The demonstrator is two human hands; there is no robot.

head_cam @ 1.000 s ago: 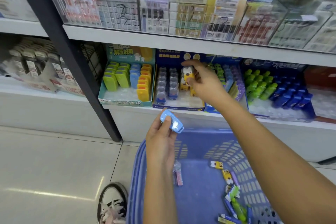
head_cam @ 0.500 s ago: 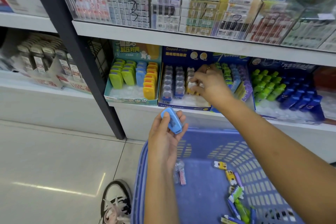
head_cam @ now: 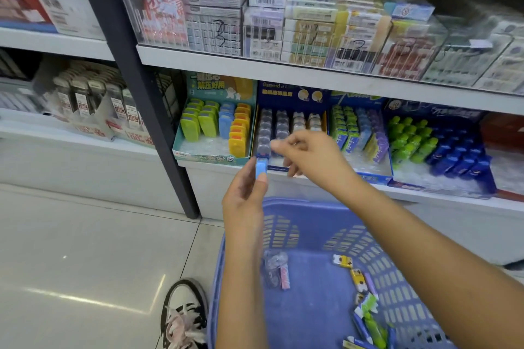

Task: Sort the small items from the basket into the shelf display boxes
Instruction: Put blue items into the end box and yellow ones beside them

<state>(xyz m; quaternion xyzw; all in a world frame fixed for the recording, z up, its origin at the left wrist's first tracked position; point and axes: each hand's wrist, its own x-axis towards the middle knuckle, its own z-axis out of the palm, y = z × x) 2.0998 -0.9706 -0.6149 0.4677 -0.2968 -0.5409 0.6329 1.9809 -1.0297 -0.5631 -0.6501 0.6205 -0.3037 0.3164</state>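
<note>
1. In front of the lower shelf, above the far rim of the basket (head_cam: 312, 205), the left hand (head_cam: 243, 201) is raised. It pinches a small light-blue item (head_cam: 261, 168) between thumb and fingertips, and the item stands on end.
2. That blue item sits right at the shelf's front edge, just below where the teal display box (head_cam: 215, 88) and the dark-blue display box (head_cam: 292, 93) meet. It's in neither box.
3. The right hand (head_cam: 314, 159) hovers in front of the dark-blue box's front rows. Its fingers are loosely curled and the forefinger points left. It's blurred, but nothing shows between the fingers.
4. The hands are close but apart, with the right fingertips just above and right of the blue item.
5. The teal box holds upright rows of cases: green on the left, then a blue row (head_cam: 226, 122), then orange-yellow on the right.
6. The dark-blue box has rows of greyish rounded pieces on its left and paler ones on its right.
7. The basket is on the floor under both forearms. It holds yellow pieces (head_cam: 343, 261) near the right wall and a bunch of green and blue ones (head_cam: 371, 323) at the near right. A clear-wrapped packet (head_cam: 276, 269) with a pink strip lies beside the left forearm.
8. A black-and-white shoe (head_cam: 184, 317) stands on the tiles, just left of the basket.
</note>
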